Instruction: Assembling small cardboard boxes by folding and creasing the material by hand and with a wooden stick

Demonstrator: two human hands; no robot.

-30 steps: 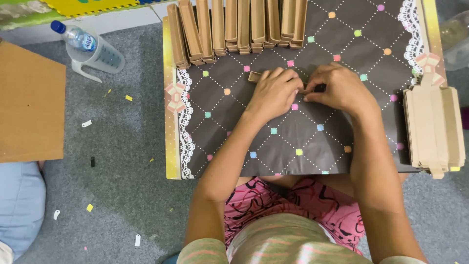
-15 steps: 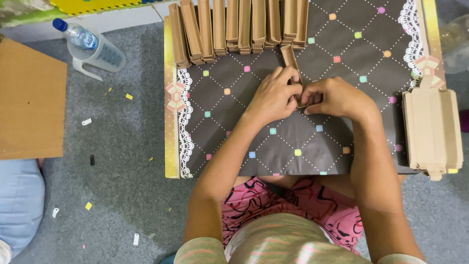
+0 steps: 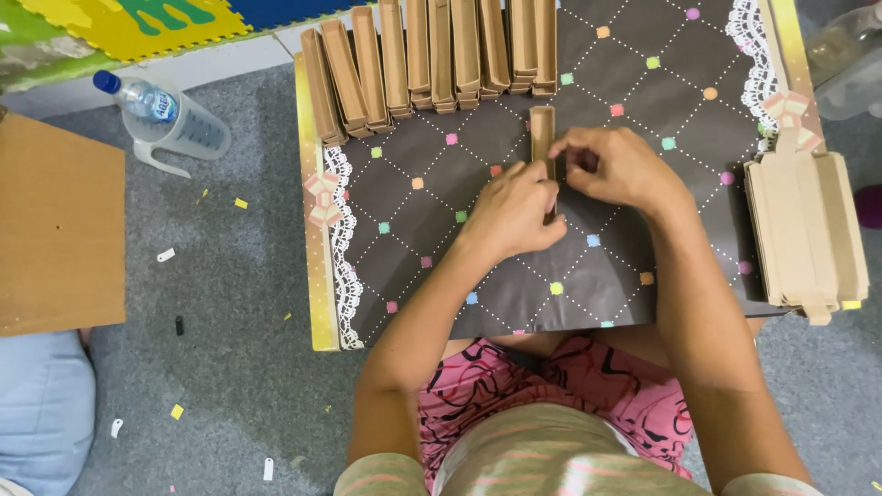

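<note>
Both hands meet over a narrow folded brown cardboard piece (image 3: 542, 133) that lies upright along the middle of the low counter (image 3: 643, 248), whose top is covered in dark brown paper with a dotted diamond pattern, small coloured squares and white lace edging. The left hand (image 3: 514, 211) is curled, its fingers closed against the lower end of the cardboard piece, pinching it from the left. The right hand (image 3: 616, 165) is likewise curled, thumb and fingertips pressed to the same piece from the right; how tightly it grips cannot be told, since the knuckles hide the fingertips. The upper end of the piece sticks out free above both hands, pointing toward the far edge.

Just beyond it, along the far edge of the counter, stands a row of folded brown cardboard boxes (image 3: 432, 60), leaning side by side, near the piece but not touching it. At the right edge of the counter rests a stack of flat tan cardboard blanks (image 3: 808, 230), well apart from the hands.

On the grey carpet floor (image 3: 230, 367) to the left sit a clear plastic jug holding a blue-capped water bottle (image 3: 170, 124), a large flat brown cardboard sheet (image 3: 55, 230) and scattered paper scraps. The person's lap, in pink patterned shorts (image 3: 514, 386), is tucked under the near edge.
</note>
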